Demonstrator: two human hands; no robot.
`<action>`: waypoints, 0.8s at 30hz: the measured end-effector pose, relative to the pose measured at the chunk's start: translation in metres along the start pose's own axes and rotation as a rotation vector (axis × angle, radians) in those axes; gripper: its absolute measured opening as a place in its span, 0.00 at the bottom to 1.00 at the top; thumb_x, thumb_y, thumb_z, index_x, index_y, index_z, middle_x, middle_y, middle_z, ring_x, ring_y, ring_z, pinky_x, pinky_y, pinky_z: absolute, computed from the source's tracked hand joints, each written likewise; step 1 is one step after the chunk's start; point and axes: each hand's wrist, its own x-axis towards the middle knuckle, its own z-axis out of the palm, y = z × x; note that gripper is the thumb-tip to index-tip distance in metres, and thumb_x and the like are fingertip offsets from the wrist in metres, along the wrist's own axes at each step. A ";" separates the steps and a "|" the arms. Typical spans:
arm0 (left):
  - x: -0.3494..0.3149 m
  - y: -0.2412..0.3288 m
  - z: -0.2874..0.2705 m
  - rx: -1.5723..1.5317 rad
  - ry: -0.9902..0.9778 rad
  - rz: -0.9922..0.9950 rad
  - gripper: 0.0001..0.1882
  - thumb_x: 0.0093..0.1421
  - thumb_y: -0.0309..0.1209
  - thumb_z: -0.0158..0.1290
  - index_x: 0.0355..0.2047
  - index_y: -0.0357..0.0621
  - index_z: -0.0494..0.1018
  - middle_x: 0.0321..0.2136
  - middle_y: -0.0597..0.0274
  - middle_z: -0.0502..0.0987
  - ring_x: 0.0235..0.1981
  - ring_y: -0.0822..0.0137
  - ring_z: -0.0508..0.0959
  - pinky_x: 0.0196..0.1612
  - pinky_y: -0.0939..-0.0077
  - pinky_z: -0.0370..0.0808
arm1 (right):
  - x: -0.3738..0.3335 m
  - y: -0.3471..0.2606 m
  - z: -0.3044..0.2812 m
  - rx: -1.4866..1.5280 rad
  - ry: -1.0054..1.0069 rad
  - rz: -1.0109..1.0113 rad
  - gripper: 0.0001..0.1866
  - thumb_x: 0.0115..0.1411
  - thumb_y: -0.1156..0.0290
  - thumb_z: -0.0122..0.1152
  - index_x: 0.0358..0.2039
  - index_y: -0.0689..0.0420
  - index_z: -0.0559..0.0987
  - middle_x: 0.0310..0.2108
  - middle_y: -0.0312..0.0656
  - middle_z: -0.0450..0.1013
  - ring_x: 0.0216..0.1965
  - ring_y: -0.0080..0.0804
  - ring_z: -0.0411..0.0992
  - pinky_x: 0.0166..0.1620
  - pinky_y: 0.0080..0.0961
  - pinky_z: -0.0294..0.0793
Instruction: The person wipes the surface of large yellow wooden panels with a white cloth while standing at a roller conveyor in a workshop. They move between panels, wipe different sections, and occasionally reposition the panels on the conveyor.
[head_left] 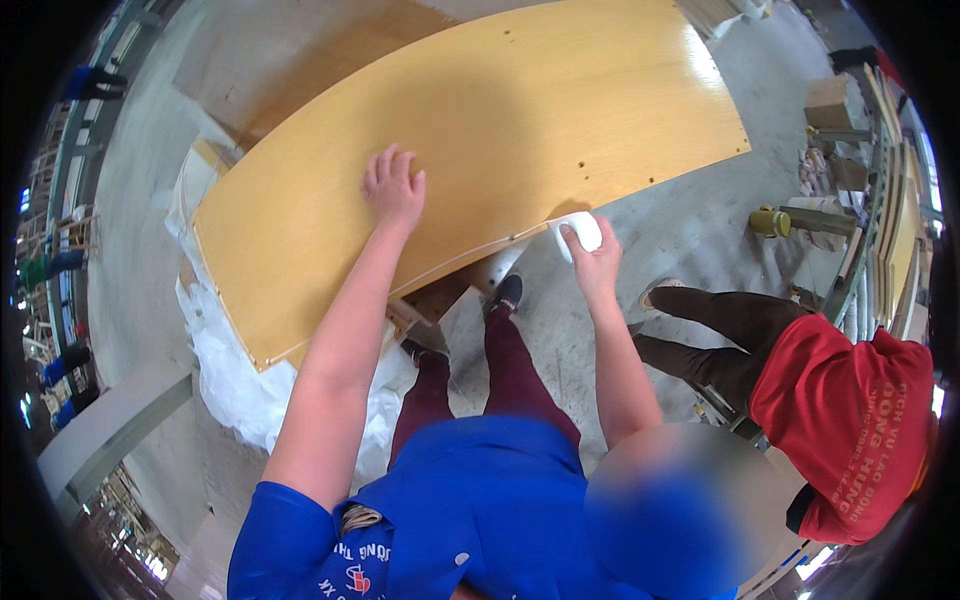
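Observation:
A large yellow-varnished wooden panel (480, 130) lies in front of me, with small dark holes near its right end. My left hand (394, 190) rests on its top face, fingers slightly bent and holding nothing. At the near edge, right of the middle, my right hand (595, 258) is closed around a white rounded roll (578, 236), thumb on its near side. The roll touches or nearly touches the panel's edge. A thin white strip (462, 262) runs along that edge, left of the roll; whether it joins the roll I cannot tell.
White plastic wrapping (235, 370) bunches below the panel's left end. A grey metal beam (120, 425) stands at lower left. At right, a person in a red shirt (845, 420) is close by. Beyond are a yellow can (768, 222) and stacked boards (900, 220).

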 end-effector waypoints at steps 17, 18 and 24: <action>0.003 0.011 0.014 0.139 -0.002 -0.022 0.20 0.58 0.37 0.47 0.52 0.52 0.68 0.57 0.59 0.63 0.60 0.52 0.58 0.62 0.54 0.52 | 0.103 0.046 -0.105 0.010 0.334 0.094 0.17 0.51 0.66 0.68 0.38 0.62 0.76 0.30 0.38 0.76 0.32 0.22 0.72 0.38 0.21 0.72; 0.002 0.010 0.014 0.145 -0.003 -0.024 0.20 0.58 0.37 0.47 0.51 0.52 0.68 0.57 0.59 0.63 0.60 0.51 0.58 0.62 0.54 0.53 | 0.105 0.043 -0.107 -0.008 0.330 0.102 0.17 0.51 0.66 0.68 0.38 0.62 0.76 0.30 0.39 0.76 0.33 0.22 0.72 0.38 0.21 0.72; 0.006 0.012 0.014 0.139 0.013 0.015 0.20 0.57 0.36 0.47 0.51 0.51 0.68 0.57 0.57 0.64 0.59 0.50 0.59 0.60 0.53 0.55 | 0.110 0.052 -0.113 -0.052 0.313 0.114 0.17 0.50 0.64 0.69 0.37 0.60 0.77 0.31 0.42 0.76 0.33 0.27 0.74 0.39 0.24 0.72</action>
